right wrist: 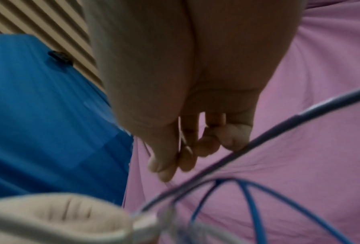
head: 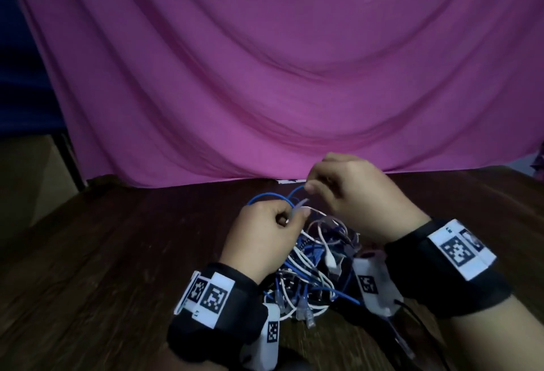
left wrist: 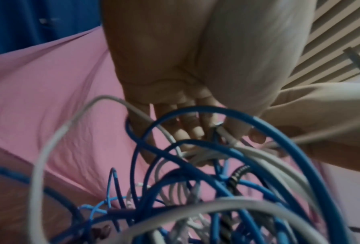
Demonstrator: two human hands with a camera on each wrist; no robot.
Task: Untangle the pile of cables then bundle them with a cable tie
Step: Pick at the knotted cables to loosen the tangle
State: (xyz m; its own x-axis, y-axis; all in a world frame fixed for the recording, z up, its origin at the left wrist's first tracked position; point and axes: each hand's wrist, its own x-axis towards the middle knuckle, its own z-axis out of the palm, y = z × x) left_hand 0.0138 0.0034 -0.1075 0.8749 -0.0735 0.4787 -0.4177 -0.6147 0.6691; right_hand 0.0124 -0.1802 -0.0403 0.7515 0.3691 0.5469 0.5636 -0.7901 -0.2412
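Left hand (head: 266, 232) pinches a white cable end (head: 297, 208) above the tangled cables (head: 318, 267). Right hand (head: 353, 194), just beyond, pinches something blurred, hard to identify. The hands hide much of the pile.

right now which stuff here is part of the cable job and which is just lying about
Part of the job:
- cable pile on the table
- white cable, pinched by the left hand
- blue cable, pinched by the right hand

Just there:
- pink cloth backdrop
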